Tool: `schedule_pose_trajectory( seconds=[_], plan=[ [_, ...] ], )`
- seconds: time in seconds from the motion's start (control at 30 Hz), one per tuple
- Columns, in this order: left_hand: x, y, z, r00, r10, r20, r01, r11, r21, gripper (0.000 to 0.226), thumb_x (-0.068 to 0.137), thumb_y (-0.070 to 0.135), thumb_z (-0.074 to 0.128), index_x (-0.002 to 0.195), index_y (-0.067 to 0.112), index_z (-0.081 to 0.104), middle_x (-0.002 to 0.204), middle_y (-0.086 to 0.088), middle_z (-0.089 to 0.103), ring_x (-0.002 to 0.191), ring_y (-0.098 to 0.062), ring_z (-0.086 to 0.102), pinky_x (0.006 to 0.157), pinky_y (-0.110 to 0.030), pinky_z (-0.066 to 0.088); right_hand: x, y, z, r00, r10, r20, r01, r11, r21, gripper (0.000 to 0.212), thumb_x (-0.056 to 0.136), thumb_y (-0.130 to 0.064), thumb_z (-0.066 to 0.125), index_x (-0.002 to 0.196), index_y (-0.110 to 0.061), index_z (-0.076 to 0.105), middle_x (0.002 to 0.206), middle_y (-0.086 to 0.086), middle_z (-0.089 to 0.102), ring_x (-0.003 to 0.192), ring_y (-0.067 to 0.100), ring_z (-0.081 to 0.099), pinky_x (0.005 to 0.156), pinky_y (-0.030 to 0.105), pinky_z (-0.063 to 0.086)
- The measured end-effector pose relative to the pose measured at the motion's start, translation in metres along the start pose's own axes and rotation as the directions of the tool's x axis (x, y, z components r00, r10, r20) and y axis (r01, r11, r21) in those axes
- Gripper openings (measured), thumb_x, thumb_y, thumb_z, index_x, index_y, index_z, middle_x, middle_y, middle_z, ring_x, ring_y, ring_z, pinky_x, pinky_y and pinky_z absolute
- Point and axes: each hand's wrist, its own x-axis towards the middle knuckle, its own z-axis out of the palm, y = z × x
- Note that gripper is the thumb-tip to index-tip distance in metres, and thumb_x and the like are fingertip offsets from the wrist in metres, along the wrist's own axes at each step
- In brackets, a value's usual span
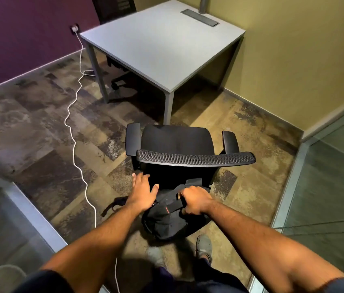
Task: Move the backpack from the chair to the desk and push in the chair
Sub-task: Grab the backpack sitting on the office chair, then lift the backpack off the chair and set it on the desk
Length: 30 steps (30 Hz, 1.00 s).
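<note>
A black backpack (166, 220) hangs in front of me, behind the back of a black office chair (177, 142). My right hand (196, 201) is closed around the backpack's top strap. My left hand (143, 192) rests open on the bag's left side, fingers spread. The chair's seat is bare and its mesh backrest (194, 159) faces me. It stands a short way out from the near corner of a grey desk (162, 45), whose top is bare.
A white cable (76, 132) runs across the carpet from a wall socket (74, 28) to my left. A second black chair (122, 79) is tucked under the desk's far side. Glass partitions (331, 180) stand at right and lower left. My shoes (203, 245) are below the bag.
</note>
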Motion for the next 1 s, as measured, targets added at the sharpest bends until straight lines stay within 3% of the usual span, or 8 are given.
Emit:
schedule_pose_trajectory(
  seconds=[0.13,0.27,0.37,0.5,0.63,0.8,0.87,1.0],
  plan=[
    [-0.016,0.013,0.030,0.942,0.105,0.319,-0.146,0.984,0.105,0.093,0.095,0.058,0.067,0.163,0.010,0.026,0.175,-0.011,0.009,0.162,-0.028,-0.003,0.131,-0.041,0.010,-0.013,0.000,0.001,0.999,0.012,-0.044,-0.012,1.000,-0.012,0.029,0.078,-0.034,0.081,0.099,-0.017,0.070,0.111,0.015,0.074,0.108,0.036,0.070,0.081,0.040,0.055],
    [-0.030,0.027,0.052,0.905,0.128,0.407,-0.256,0.926,0.278,0.122,0.084,0.065,0.074,0.167,0.013,0.001,0.175,-0.011,0.001,0.162,-0.028,-0.004,0.130,-0.039,0.013,-0.028,0.010,0.005,0.998,0.013,-0.069,-0.012,1.000,0.018,0.023,0.077,-0.035,0.082,0.087,-0.022,0.067,0.104,0.011,0.075,0.103,0.034,0.071,0.076,0.037,0.054],
    [-0.036,0.049,0.061,0.928,0.163,0.334,-0.278,0.902,0.331,0.112,0.089,0.066,0.068,0.166,0.013,0.008,0.173,-0.012,0.014,0.162,-0.029,0.009,0.130,-0.041,0.023,-0.040,0.026,0.008,0.996,0.017,-0.084,-0.014,0.999,0.043,0.039,0.077,-0.040,0.083,0.071,-0.023,0.049,0.095,0.007,0.074,0.098,0.033,0.069,0.068,0.035,0.045],
    [-0.049,0.080,0.084,0.938,0.240,0.248,-0.322,0.869,0.376,0.088,0.100,0.043,0.063,0.166,0.014,0.012,0.171,-0.009,0.023,0.159,-0.031,0.018,0.127,-0.041,0.029,-0.062,0.055,0.015,0.983,0.012,-0.185,0.002,0.997,0.074,0.019,0.081,-0.034,0.076,0.091,-0.026,0.062,0.096,0.006,0.074,0.098,0.035,0.069,0.066,0.035,0.040],
    [-0.048,0.120,0.104,0.908,0.338,0.250,-0.416,0.803,0.426,0.073,0.105,0.026,0.055,0.165,0.012,0.015,0.168,-0.011,0.026,0.154,-0.032,0.028,0.127,-0.040,0.028,-0.088,0.089,0.024,0.950,0.092,-0.299,-0.060,0.992,0.114,0.030,0.088,-0.035,0.073,0.113,-0.024,0.062,0.101,0.007,0.073,0.098,0.036,0.069,0.066,0.037,0.042],
    [-0.048,0.172,0.131,0.877,0.393,0.277,-0.478,0.771,0.421,0.067,0.103,0.019,0.052,0.164,0.014,0.025,0.166,-0.011,0.032,0.149,-0.032,0.037,0.124,-0.041,0.031,-0.126,0.133,0.038,0.892,0.228,-0.390,-0.165,0.968,0.189,0.031,0.087,-0.026,0.070,0.106,-0.021,0.046,0.103,0.006,0.065,0.094,0.034,0.067,0.062,0.037,0.036],
    [-0.045,0.194,0.142,0.867,0.416,0.273,-0.497,0.760,0.419,0.066,0.102,0.020,0.053,0.163,0.015,0.028,0.166,-0.010,0.035,0.150,-0.031,0.037,0.124,-0.041,0.032,-0.140,0.156,0.043,0.857,0.315,-0.407,-0.246,0.945,0.214,0.030,0.088,-0.025,0.068,0.109,-0.019,0.047,0.111,0.007,0.056,0.100,0.033,0.061,0.069,0.040,0.041],
    [-0.042,0.236,0.163,0.853,0.443,0.276,-0.521,0.748,0.410,0.061,0.102,0.021,0.053,0.160,0.014,0.035,0.161,-0.010,0.042,0.146,-0.032,0.044,0.122,-0.041,0.036,-0.163,0.204,0.058,0.757,0.521,-0.395,-0.453,0.853,0.258,0.042,0.094,-0.024,0.062,0.133,-0.013,0.050,0.132,0.009,0.049,0.122,0.031,0.049,0.098,0.043,0.049]
  ],
)
